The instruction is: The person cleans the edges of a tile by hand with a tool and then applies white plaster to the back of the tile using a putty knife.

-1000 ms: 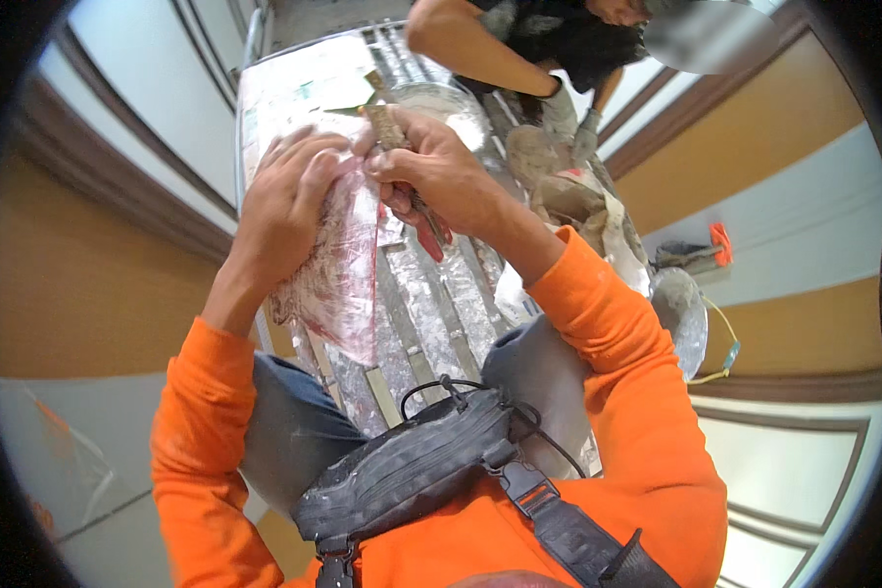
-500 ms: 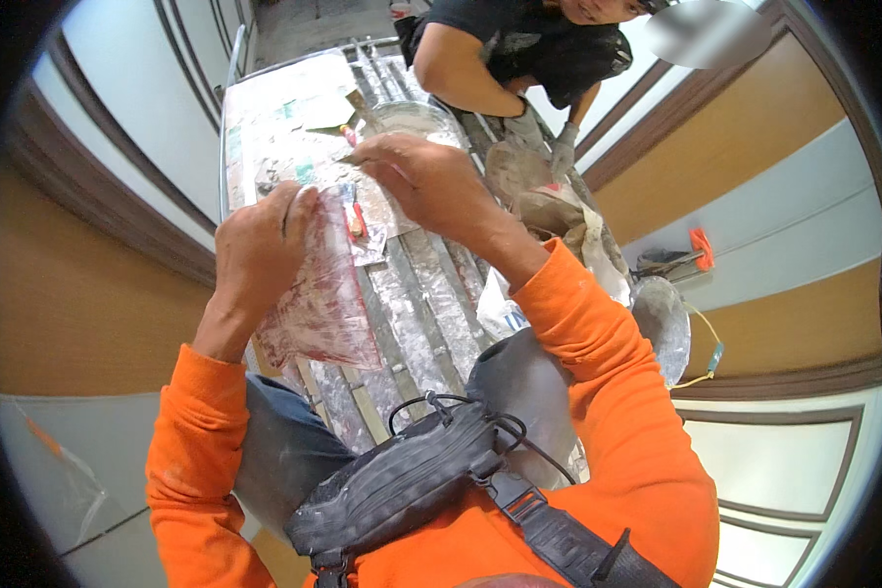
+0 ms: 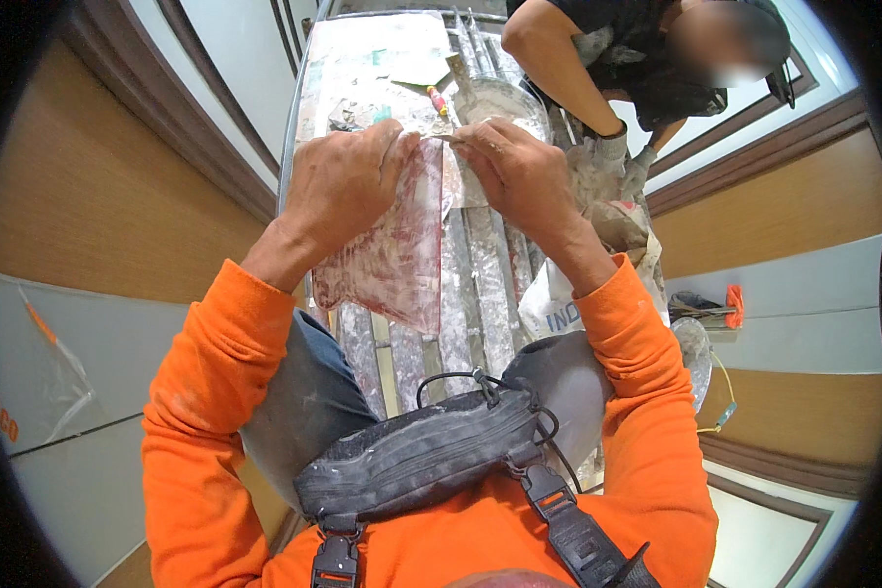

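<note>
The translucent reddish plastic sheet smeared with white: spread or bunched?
Spread, at least below the left hand: the sheet hangs broad there, its straight right edge and lower corner showing. Cannot tell if doubled.

Your ten o'clock: tan wall panel, brown moulding above it, white panelling nearer eleven. Pale grey band by your nine. Your two to four: upper tan band, light grey strip, lower tan band. Brown-framed white panel past four. Under you, slatted platform, white-smeared, slats running twelve to six. Bright light.
</note>
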A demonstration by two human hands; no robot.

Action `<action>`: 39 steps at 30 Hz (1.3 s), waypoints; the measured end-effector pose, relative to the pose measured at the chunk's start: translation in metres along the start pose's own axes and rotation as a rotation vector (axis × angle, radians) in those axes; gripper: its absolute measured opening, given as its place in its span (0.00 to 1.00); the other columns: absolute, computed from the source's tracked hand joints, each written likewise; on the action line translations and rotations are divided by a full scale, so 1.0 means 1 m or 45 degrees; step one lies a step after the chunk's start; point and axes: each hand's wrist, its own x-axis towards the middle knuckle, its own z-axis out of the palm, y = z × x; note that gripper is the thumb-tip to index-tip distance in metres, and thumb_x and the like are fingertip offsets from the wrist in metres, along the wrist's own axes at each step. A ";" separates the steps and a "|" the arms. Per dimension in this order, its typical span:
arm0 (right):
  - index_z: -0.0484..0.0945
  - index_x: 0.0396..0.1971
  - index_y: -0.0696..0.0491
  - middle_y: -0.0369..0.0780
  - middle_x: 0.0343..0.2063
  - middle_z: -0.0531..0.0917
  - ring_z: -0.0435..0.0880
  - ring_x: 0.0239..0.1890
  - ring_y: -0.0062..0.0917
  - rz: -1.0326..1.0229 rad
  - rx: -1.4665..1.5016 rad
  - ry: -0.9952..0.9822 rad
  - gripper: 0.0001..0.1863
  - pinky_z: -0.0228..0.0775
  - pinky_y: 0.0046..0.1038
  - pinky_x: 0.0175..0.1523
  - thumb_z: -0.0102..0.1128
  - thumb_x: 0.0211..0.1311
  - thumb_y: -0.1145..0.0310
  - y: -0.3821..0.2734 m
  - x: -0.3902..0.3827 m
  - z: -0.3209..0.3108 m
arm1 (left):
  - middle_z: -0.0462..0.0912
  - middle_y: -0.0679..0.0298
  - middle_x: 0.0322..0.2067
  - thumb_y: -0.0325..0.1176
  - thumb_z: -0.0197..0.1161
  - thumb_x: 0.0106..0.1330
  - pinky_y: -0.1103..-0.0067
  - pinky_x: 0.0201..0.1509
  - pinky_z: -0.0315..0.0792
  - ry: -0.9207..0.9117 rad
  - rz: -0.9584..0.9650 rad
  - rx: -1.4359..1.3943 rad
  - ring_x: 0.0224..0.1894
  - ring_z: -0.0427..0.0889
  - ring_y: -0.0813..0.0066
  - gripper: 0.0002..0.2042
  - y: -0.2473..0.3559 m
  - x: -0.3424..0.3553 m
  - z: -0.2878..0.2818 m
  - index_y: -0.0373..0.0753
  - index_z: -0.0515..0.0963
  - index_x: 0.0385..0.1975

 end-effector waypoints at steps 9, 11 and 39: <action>0.80 0.38 0.47 0.36 0.25 0.80 0.84 0.27 0.32 -0.143 0.067 -0.073 0.05 0.76 0.31 0.28 0.63 0.65 0.66 -0.015 -0.003 -0.004 | 0.83 0.49 0.23 0.44 0.53 0.76 0.63 0.30 0.77 0.051 -0.148 -0.002 0.26 0.85 0.52 0.16 -0.015 0.006 -0.005 0.37 0.81 0.41; 0.80 0.38 0.48 0.36 0.25 0.80 0.84 0.26 0.32 -0.131 0.148 -0.027 0.05 0.76 0.32 0.28 0.64 0.64 0.66 -0.018 -0.002 -0.006 | 0.83 0.49 0.24 0.44 0.53 0.76 0.63 0.30 0.77 0.083 -0.097 0.020 0.26 0.85 0.52 0.16 -0.016 0.005 -0.003 0.37 0.81 0.42; 0.81 0.39 0.53 0.33 0.21 0.78 0.73 0.19 0.15 0.515 0.773 -0.139 0.12 0.68 0.21 0.26 0.71 0.62 0.62 -0.033 -0.026 -0.002 | 0.86 0.52 0.29 0.49 0.46 0.77 0.59 0.41 0.78 0.444 -0.569 0.079 0.34 0.86 0.49 0.21 -0.065 0.010 -0.009 0.39 0.81 0.42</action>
